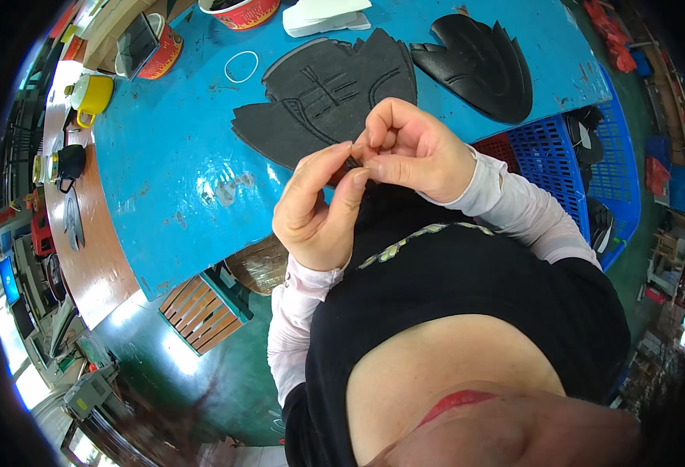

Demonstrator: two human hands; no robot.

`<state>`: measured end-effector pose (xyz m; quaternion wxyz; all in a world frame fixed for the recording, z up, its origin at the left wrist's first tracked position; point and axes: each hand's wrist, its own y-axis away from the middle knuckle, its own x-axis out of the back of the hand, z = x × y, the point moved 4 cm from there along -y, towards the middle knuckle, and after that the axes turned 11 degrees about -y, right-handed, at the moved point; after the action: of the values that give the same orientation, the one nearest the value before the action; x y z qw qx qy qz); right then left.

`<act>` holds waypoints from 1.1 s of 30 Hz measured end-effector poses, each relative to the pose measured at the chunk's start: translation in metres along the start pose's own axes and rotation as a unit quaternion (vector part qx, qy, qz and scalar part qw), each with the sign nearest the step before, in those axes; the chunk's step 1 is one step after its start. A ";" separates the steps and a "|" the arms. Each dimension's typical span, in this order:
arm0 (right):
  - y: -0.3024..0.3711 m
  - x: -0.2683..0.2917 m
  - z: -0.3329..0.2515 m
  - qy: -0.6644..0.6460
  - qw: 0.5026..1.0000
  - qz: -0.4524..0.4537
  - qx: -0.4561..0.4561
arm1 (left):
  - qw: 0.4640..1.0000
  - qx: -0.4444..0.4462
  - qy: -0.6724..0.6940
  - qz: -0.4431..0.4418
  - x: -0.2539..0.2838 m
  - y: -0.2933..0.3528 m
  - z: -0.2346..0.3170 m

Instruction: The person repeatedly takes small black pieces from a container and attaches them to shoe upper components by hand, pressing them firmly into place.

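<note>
My left hand [317, 208] and my right hand [420, 152] meet in front of my chest, above the near edge of the blue table [179, 202]. Both are closed in a pinch, thumb against fingers, with the tips almost touching. Between them shows a small dark bit [352, 163], too small to name. Just beyond my hands, a black shoe-upper piece [327, 89] with stitched lines and jagged edges lies flat on the table. To its right rests a second black upper piece [486, 70], curved and folded over.
At the back stand red paper tubs [247, 14], near white sheets [327, 15] and a white ring [241, 67]. A yellow mug [92, 95], a dark mug [70, 163] and scissors [73, 220] occupy the left side table. Blue crates [546, 156] with black shoes stand right; a slatted wooden stool [201, 313] is below left.
</note>
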<state>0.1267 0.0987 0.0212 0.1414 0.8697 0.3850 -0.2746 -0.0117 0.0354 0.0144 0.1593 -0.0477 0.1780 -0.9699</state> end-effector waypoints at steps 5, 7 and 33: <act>0.005 0.005 0.004 0.099 0.985 0.026 0.141 | 0.974 -0.160 -0.153 -0.051 -0.005 -0.012 0.018; 0.003 0.005 0.006 0.081 0.986 0.029 0.141 | 0.983 -0.129 -0.120 -0.041 -0.005 -0.009 0.015; 0.008 0.001 -0.005 0.114 0.988 0.004 0.104 | 0.991 -0.093 -0.100 -0.003 -0.002 -0.003 0.008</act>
<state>0.1351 0.0957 0.0251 0.0066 0.9070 0.3642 -0.2111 -0.0093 0.0357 0.0227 0.1682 -0.1601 0.2508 -0.9398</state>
